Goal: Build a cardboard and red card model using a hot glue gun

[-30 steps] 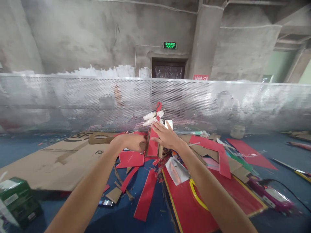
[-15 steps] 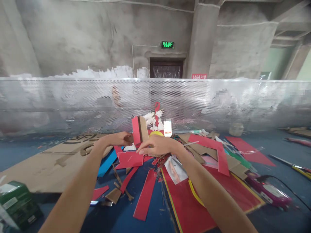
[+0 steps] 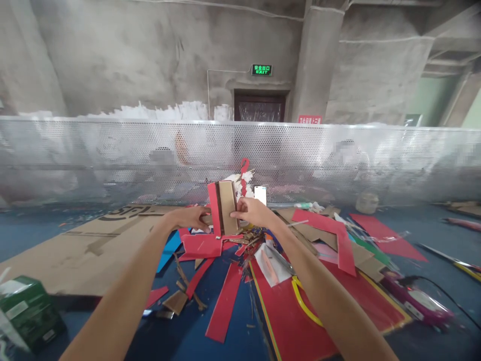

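Observation:
Both my hands hold a small piece of brown cardboard faced with red paper (image 3: 223, 208), raised upright over the blue floor. My left hand (image 3: 193, 218) grips its left side with closed fingers. My right hand (image 3: 251, 211) pinches its right edge. Under it lie red paper pieces (image 3: 201, 246) and cardboard scraps. A white phone (image 3: 260, 193) stands just behind my right hand.
A flat brown cardboard sheet (image 3: 82, 245) lies at left, a green box (image 3: 28, 311) at bottom left. Large red sheets (image 3: 300, 326) and a purple glue gun (image 3: 417, 301) with a black cord lie at right. A perforated metal fence (image 3: 112, 155) runs across behind.
My hands lifted the red-faced cardboard piece off the pile and turned it upright; my right hand went from flat and open to pinching its right edge.

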The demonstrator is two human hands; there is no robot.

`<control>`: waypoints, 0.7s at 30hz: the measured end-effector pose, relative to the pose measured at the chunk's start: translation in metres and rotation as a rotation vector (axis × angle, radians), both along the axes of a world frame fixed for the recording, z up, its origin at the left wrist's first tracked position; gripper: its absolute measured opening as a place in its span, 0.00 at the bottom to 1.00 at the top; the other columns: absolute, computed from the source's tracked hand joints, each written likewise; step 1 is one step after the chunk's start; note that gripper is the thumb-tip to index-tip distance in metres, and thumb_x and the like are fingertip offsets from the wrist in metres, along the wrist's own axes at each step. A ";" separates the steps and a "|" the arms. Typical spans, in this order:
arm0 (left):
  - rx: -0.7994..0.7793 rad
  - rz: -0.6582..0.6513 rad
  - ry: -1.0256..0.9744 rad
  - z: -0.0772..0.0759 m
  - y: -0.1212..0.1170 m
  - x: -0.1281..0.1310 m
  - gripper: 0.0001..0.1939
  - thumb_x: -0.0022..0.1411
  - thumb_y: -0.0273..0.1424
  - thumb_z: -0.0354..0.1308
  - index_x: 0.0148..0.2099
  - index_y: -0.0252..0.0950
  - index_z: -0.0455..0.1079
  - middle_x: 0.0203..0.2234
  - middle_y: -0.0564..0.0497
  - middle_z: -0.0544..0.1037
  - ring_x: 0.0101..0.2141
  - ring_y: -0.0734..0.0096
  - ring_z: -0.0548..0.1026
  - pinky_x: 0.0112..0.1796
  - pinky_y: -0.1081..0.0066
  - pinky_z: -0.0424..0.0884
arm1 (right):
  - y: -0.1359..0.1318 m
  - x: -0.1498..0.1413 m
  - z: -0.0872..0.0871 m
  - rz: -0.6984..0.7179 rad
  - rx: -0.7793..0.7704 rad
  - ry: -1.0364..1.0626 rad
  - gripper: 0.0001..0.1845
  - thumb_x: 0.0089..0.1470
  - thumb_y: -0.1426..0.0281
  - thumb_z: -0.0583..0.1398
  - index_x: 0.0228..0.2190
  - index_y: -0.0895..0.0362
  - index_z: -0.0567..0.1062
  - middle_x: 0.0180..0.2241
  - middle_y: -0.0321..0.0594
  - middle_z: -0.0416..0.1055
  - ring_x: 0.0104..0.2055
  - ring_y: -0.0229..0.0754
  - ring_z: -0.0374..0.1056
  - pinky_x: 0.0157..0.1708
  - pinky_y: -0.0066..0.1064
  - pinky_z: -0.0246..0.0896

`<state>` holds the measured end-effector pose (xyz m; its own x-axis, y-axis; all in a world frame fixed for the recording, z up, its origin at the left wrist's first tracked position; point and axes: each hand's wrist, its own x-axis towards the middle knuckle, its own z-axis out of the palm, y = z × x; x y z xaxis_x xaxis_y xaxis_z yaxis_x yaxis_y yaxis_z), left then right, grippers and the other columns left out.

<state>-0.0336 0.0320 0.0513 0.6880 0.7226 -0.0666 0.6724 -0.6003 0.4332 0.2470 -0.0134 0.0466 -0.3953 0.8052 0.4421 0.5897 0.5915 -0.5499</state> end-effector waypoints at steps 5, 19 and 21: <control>0.064 -0.046 0.034 0.000 -0.004 0.012 0.22 0.53 0.36 0.63 0.51 0.36 0.73 0.33 0.51 0.81 0.35 0.63 0.77 0.35 0.72 0.70 | 0.004 0.000 -0.002 0.071 -0.002 0.046 0.14 0.58 0.60 0.65 0.28 0.55 0.69 0.26 0.35 0.73 0.28 0.39 0.68 0.30 0.30 0.59; 0.676 0.072 0.267 -0.030 0.000 0.020 0.06 0.56 0.31 0.56 0.35 0.37 0.74 0.31 0.44 0.81 0.32 0.58 0.79 0.37 0.66 0.68 | 0.007 0.012 0.001 0.000 0.036 -0.060 0.02 0.61 0.69 0.59 0.36 0.54 0.71 0.30 0.37 0.80 0.33 0.42 0.75 0.36 0.31 0.64; 0.685 0.075 0.226 -0.038 0.000 0.020 0.06 0.55 0.31 0.58 0.37 0.38 0.75 0.33 0.44 0.82 0.35 0.58 0.79 0.40 0.66 0.69 | 0.003 0.013 0.005 -0.001 0.040 -0.098 0.05 0.58 0.69 0.61 0.30 0.55 0.74 0.30 0.39 0.80 0.34 0.43 0.75 0.35 0.30 0.63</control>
